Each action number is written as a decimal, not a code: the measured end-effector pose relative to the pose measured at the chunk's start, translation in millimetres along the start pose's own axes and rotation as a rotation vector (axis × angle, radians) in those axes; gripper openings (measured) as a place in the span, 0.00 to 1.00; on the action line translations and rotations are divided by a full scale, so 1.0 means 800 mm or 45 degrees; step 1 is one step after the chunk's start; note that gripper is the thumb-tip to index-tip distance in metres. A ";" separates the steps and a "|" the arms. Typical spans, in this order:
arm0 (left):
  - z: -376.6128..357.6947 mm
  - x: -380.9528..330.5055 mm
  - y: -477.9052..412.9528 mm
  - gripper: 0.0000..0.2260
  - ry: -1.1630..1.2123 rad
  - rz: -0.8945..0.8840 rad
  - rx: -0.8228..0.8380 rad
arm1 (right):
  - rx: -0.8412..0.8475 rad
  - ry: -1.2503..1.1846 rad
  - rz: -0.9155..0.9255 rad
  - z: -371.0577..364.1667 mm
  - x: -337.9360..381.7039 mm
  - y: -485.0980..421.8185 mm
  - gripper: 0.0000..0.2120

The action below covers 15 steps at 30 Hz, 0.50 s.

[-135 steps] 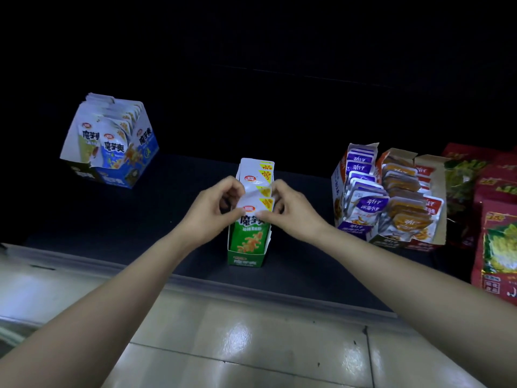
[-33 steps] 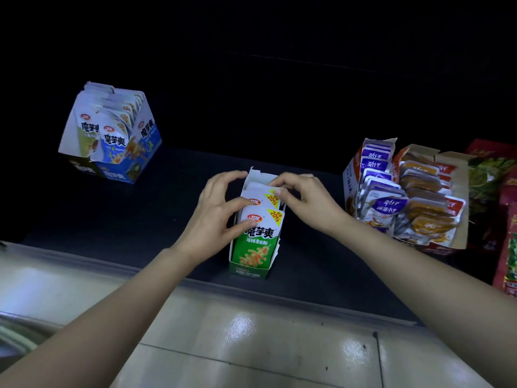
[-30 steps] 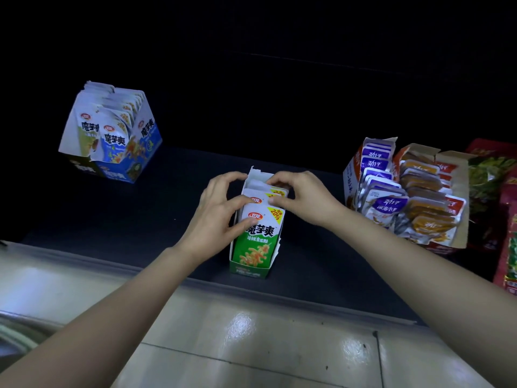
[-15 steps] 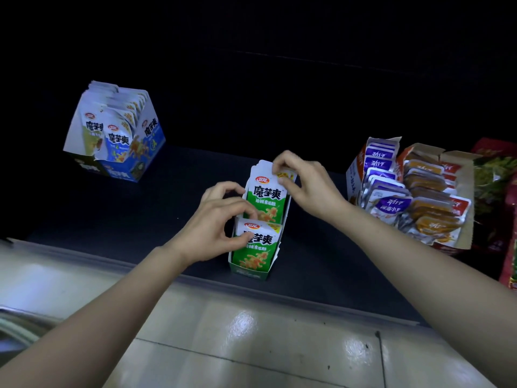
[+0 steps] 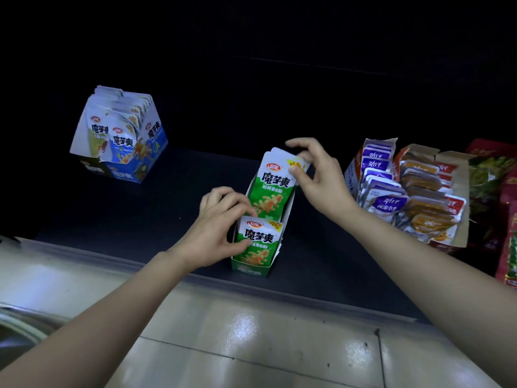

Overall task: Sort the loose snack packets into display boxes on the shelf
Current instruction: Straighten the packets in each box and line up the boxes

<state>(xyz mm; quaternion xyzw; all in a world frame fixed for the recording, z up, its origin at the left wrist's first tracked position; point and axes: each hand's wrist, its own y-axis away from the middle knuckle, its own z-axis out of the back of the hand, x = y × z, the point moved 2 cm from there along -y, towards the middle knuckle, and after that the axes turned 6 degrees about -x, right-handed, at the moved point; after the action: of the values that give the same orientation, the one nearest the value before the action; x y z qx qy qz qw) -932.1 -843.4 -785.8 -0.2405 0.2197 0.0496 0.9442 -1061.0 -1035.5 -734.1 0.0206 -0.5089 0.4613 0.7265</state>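
Observation:
A narrow green display box (image 5: 250,268) stands on the dark shelf near its front edge, filled with green-and-white snack packets. My right hand (image 5: 316,175) pinches the top right corner of a rear stack of green packets (image 5: 272,189), lifted partly out of the box. My left hand (image 5: 218,233) grips the front green packet (image 5: 258,242) at its left edge, thumb low on the packet and fingers curled over its top.
A blue display box (image 5: 140,158) of blue-and-white packets sits at the back left of the shelf. To the right stand a box of purple packets (image 5: 375,186) and a box of orange packets (image 5: 430,203), then red bags (image 5: 507,247). Glossy floor tiles lie below the shelf edge.
My right hand has pulled the rear stack of green packets upward out of the box. My left hand has slid down to hold the front packet in place.

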 end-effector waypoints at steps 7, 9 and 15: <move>-0.002 0.003 0.004 0.19 0.091 0.091 0.037 | -0.266 -0.063 0.040 0.028 0.032 -0.023 0.11; 0.000 0.001 0.004 0.19 0.057 0.075 0.026 | -0.309 -0.085 0.044 0.036 0.038 -0.028 0.11; 0.005 -0.010 0.006 0.21 -0.172 0.017 -0.102 | -0.125 -0.028 0.043 0.018 0.034 -0.006 0.11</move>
<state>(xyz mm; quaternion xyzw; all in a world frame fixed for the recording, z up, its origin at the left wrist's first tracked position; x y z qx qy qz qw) -938.8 -837.5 -781.0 -0.2725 0.1549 0.0807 0.9462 -1066.7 -1027.9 -704.6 -0.0188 -0.5391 0.4476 0.7132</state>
